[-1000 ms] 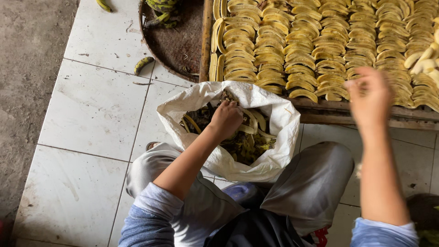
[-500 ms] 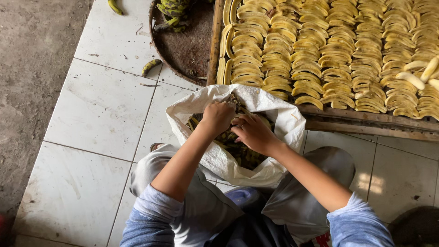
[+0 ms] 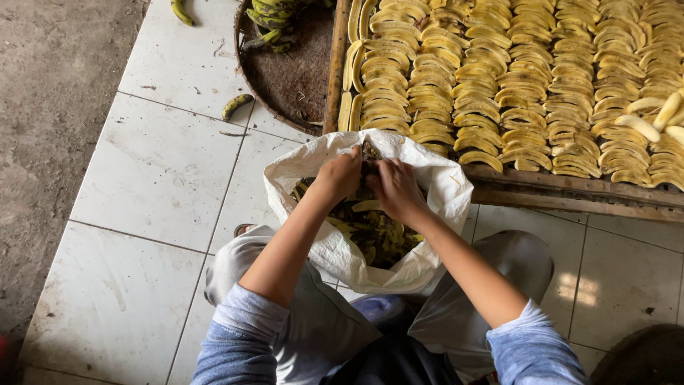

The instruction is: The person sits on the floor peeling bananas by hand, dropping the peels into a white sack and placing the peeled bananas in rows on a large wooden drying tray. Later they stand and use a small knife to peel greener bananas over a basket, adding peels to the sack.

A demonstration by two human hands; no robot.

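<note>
A white woven sack (image 3: 442, 192) stands open between my knees, filled with dark green and yellowish banana peels (image 3: 377, 232). My left hand (image 3: 340, 175) and my right hand (image 3: 395, 189) are both inside the sack's mouth, close together, fingers curled on a dark banana (image 3: 368, 151) at the far rim. What exactly each hand grips is partly hidden by the fingers. Beyond the sack lies a wooden tray (image 3: 570, 189) packed with rows of peeled yellow bananas (image 3: 499, 78).
A round dark basket (image 3: 292, 78) with green bananas (image 3: 274, 14) sits at the far left of the tray. Two loose green bananas (image 3: 236, 106) lie on the white tiled floor (image 3: 164, 171). A few whole peeled bananas (image 3: 652, 117) rest at the tray's right end.
My right hand came back from the tray into the sack and now meets my left hand at the far rim. The view has shifted slightly.
</note>
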